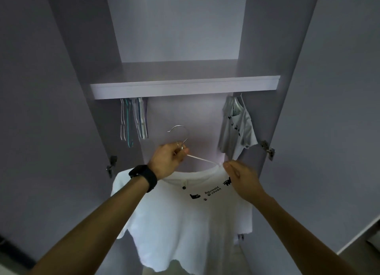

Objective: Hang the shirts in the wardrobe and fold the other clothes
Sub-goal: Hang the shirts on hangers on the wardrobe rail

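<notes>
My left hand (168, 158) grips the neck of the thin white hanger with its silver hook (202, 160). My right hand (238, 174) pinches the neckline of the white printed cotton T-shirt (185, 223), lower centre. I can't see a rail behind the pale lilac shelf (185, 87), so the hook may miss it. The shoulder may slide off.

head view faces up into open wardrobe (185, 85); close

the shirt (181, 219) is showing as soft, matt white cloth with flat black print. the hanger (200, 159) is gleaming as bare metal at its hook, its arm looking smooth and white. the wardrobe (267, 48) and shelf (185, 87) are showing smooth, matt lilac board. the hinges (268, 149) are glinting as metal. the watch (144, 177) is looking matt black.
</notes>
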